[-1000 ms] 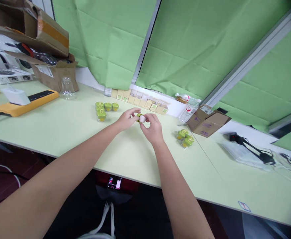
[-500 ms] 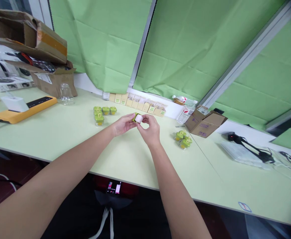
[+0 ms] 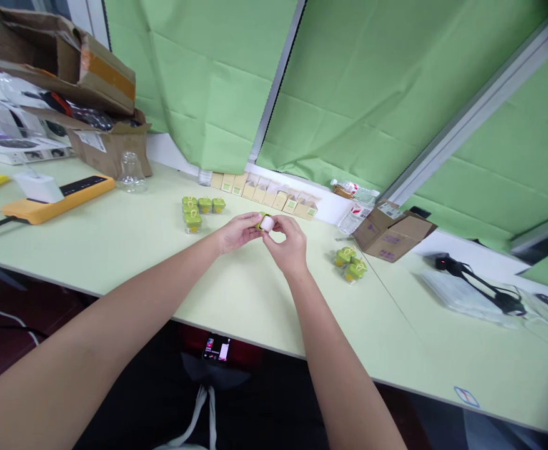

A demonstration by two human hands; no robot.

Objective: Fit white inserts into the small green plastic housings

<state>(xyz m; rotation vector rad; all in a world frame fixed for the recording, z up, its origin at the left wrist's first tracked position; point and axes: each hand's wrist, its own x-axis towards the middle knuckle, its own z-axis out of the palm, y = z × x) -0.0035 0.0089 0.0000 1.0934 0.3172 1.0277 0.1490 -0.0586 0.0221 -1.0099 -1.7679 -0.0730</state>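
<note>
Over the middle of the table, my left hand (image 3: pixel 239 235) is closed on a small green lid (image 3: pixel 260 220), gripping it by the edge. A pale pinkish-white piece (image 3: pixel 267 224) sits against the lid's open side; its exact kind is too small to make out. My right hand (image 3: pixel 292 245) pinches this pale piece between thumb and fingers from the right. To the left of my hands stand several small clear containers with green lids (image 3: pixel 192 220). A few more green-lidded containers (image 3: pixel 355 269) are grouped on the right, with something yellow inside.
Small cardboard boxes (image 3: pixel 280 200) line the wall. Plastic bottles (image 3: pixel 354 217) and an open carton (image 3: pixel 390 234) are at the back right. On the left are an orange power strip (image 3: pixel 53 203), a glass jar (image 3: pixel 132 173) and cartons (image 3: pixel 109 150). A black strapped device (image 3: pixel 480 284) lies far right.
The whole view has shifted slightly, so things appear a little further right. Both hands keep their hold on the lid and the pale piece, with barely any finger movement.
</note>
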